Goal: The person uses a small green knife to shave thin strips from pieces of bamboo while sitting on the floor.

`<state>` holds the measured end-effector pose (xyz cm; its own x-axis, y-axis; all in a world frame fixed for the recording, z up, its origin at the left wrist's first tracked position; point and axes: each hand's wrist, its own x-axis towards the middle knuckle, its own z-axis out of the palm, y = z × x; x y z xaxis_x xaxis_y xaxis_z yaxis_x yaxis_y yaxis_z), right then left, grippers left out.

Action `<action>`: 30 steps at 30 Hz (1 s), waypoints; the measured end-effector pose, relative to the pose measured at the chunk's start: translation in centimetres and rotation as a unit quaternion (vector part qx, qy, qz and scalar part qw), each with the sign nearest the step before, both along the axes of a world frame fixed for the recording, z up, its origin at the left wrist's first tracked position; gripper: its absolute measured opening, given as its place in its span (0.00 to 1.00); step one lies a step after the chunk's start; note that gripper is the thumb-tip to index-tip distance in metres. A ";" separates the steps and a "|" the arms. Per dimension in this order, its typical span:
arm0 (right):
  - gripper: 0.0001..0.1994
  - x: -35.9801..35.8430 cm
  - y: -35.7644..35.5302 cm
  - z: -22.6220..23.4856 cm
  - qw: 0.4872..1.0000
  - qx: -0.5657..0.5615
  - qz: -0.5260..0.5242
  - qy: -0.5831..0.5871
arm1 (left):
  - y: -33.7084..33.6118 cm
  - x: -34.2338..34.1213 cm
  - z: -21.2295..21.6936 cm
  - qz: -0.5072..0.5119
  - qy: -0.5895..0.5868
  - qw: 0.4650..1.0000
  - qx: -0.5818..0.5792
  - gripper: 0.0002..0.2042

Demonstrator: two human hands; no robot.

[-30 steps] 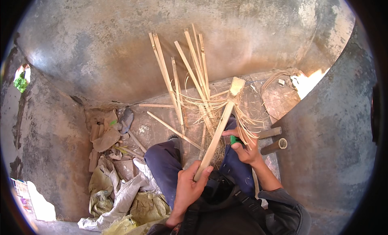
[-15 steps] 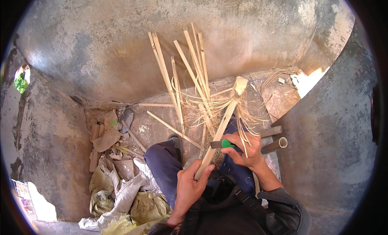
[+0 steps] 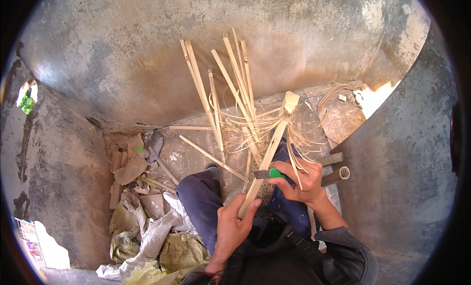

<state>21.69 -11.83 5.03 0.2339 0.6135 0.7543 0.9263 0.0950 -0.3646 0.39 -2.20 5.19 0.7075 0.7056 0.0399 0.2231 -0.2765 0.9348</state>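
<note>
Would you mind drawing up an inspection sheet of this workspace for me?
Surface: dusty, littered floor.
Job's things: bamboo strip, with a green-handled knife across it.
Clutter: crumpled sacks at lower left; loose bamboo splits ahead.
Hands: left hand closed on the strip's near end; right hand grips the knife.
Cables: nothing clearly seen; coiled strands at right are unidentifiable.
Surroundings: stained walls, bright openings at both sides.

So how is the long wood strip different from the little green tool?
The wooden strip is long and pale; the tool is much shorter, showing a green part and a dark, flat part.
The strip slants away from the body, while the tool lies across it.
The left hand grips the strip; the right hand grips the tool.
Both are held off the floor.
</note>
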 end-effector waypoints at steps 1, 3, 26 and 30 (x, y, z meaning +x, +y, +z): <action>0.16 -0.1 -0.1 0.0 1.000 -0.008 -0.007 0.005 | 0.0 0.0 -0.1 0.001 -0.005 1.000 0.005 0.11; 0.15 -0.3 -0.2 -0.1 0.999 -0.024 -0.022 0.014 | 0.1 0.0 -0.2 -0.001 0.004 1.000 -0.001 0.12; 0.15 -0.8 1.0 -0.8 0.998 0.028 -0.047 0.032 | 0.1 -0.5 -0.5 -0.006 -0.016 0.999 -0.031 0.13; 0.16 -0.9 1.3 -0.8 0.998 0.038 -0.045 0.037 | 0.1 -0.6 -0.2 -0.007 -0.005 0.999 -0.035 0.14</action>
